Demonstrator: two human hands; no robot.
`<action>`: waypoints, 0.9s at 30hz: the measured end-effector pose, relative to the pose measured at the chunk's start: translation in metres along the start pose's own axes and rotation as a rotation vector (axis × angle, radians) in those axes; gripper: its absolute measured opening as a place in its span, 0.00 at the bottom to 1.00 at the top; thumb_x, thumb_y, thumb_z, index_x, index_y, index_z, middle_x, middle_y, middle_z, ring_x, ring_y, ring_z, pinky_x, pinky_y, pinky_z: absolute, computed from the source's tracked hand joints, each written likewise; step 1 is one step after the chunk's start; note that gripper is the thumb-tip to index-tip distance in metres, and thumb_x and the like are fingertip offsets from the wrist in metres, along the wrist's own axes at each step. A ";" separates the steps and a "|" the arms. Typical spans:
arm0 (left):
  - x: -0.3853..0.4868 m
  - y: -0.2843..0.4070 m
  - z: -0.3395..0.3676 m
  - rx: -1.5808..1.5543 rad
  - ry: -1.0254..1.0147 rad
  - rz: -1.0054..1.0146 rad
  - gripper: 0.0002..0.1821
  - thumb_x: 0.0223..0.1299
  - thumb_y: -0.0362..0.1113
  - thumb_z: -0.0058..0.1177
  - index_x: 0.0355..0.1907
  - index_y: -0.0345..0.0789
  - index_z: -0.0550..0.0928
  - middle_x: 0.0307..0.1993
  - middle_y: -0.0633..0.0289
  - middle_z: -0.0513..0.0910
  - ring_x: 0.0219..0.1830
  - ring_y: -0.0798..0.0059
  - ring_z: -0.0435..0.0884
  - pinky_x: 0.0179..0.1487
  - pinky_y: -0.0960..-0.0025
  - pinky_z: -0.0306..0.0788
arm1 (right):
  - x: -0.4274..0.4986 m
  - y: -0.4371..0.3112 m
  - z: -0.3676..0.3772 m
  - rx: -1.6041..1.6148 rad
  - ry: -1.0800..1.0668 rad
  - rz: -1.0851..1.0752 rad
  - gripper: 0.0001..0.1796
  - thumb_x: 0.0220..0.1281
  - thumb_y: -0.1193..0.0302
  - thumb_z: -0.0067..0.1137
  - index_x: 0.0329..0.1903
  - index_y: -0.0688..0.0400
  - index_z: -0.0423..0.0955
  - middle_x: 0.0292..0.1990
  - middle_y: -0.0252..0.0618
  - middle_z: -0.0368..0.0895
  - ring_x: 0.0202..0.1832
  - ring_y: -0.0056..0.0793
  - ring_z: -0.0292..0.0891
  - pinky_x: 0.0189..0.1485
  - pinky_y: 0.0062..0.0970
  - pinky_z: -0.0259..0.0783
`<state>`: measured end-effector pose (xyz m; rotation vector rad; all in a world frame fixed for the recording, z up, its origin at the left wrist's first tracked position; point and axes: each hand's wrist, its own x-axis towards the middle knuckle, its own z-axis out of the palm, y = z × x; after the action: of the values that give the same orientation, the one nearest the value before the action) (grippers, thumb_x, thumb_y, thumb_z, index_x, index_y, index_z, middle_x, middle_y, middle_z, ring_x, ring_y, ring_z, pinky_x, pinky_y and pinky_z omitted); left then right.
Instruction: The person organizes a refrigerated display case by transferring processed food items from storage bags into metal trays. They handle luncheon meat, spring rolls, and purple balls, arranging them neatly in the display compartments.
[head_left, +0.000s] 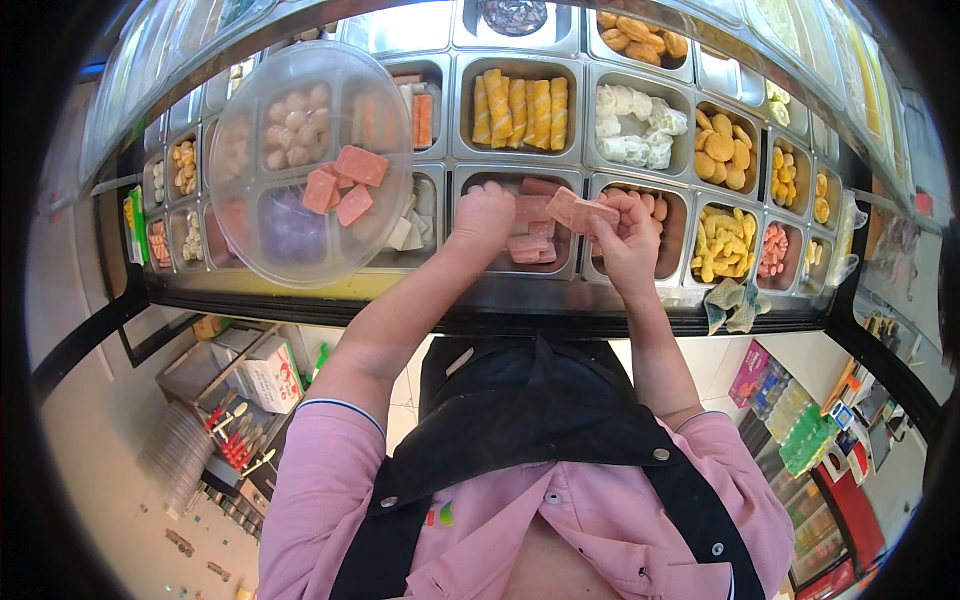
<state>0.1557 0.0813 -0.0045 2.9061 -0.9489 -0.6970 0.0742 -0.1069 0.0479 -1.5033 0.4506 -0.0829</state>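
Observation:
My right hand pinches a few pink luncheon meat slices between thumb and fingers, above the right side of a steel food pan. More pink slices lie in that pan. At its left side is my left hand, fingers bent down into the pan; whether it grips a slice cannot be seen. Left of it, a round clear plastic lid or tray rests over several pans, with several pink slices on its right part.
Steel pans around hold yellow-and-white rolls, white wrapped-looking pieces, round golden balls, yellow curved pieces and crab sticks. A patterned cloth hangs on the front edge at right. Clear covers arch along the back.

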 end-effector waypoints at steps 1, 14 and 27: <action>0.002 0.000 0.002 0.006 0.043 -0.035 0.13 0.47 0.39 0.57 0.36 0.35 0.77 0.31 0.56 0.77 0.36 0.60 0.80 0.37 0.62 0.77 | 0.000 -0.003 -0.001 0.032 -0.004 0.015 0.10 0.59 0.81 0.55 0.43 0.64 0.68 0.39 0.40 0.79 0.37 0.21 0.77 0.37 0.19 0.76; -0.001 0.005 0.016 -0.044 0.168 -0.155 0.11 0.56 0.39 0.50 0.39 0.36 0.73 0.30 0.54 0.79 0.31 0.59 0.81 0.33 0.61 0.77 | -0.002 -0.016 -0.014 0.125 0.017 0.074 0.10 0.59 0.80 0.56 0.43 0.63 0.68 0.37 0.38 0.79 0.34 0.18 0.75 0.34 0.17 0.74; -0.010 0.001 0.003 -0.201 0.296 -0.004 0.17 0.53 0.29 0.45 0.49 0.36 0.73 0.42 0.55 0.75 0.45 0.56 0.76 0.48 0.62 0.73 | -0.005 -0.016 -0.019 0.123 0.027 0.098 0.10 0.59 0.80 0.56 0.43 0.63 0.68 0.37 0.38 0.79 0.35 0.18 0.76 0.34 0.17 0.75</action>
<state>0.1465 0.0862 -0.0033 2.7312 -0.7899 -0.3254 0.0669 -0.1247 0.0648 -1.3587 0.5313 -0.0527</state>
